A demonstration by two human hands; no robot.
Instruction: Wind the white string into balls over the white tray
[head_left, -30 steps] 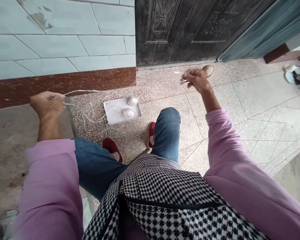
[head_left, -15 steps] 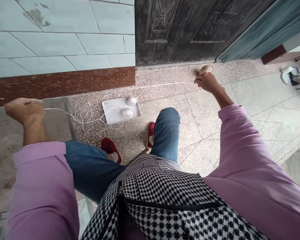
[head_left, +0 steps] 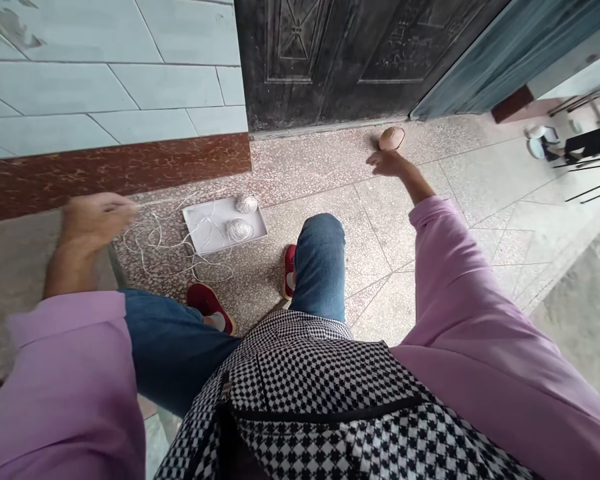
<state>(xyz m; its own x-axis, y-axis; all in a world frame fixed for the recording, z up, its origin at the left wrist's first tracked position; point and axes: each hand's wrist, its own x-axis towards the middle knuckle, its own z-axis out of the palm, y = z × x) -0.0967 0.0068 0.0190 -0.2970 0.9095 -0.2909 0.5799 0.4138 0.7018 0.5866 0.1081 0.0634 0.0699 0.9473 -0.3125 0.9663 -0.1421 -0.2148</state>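
My left hand [head_left: 97, 217] is closed in a fist above the floor's left side, smeared by motion, and white string [head_left: 153, 237] runs from it into loose loops on the floor. A white tray [head_left: 203, 217] lies just right of the loops with two balls of string [head_left: 239, 229] on it. My right hand [head_left: 387, 162] is stretched out far to the right, fingers pinched together, close to a round tan object [head_left: 391, 138] on the floor. What the right fingers hold is too fine to make out.
I sit with blue-jeaned knees [head_left: 320, 263] and red shoes [head_left: 207, 303] near the tray. A tiled wall with a brown skirting [head_left: 115, 170] and a dark door [head_left: 330, 60] stand ahead. Chair legs [head_left: 587, 143] show far right.
My left hand swung out to the left, then came back right toward the string loops. My right hand dropped lower near the tan object. The view shifted a little.
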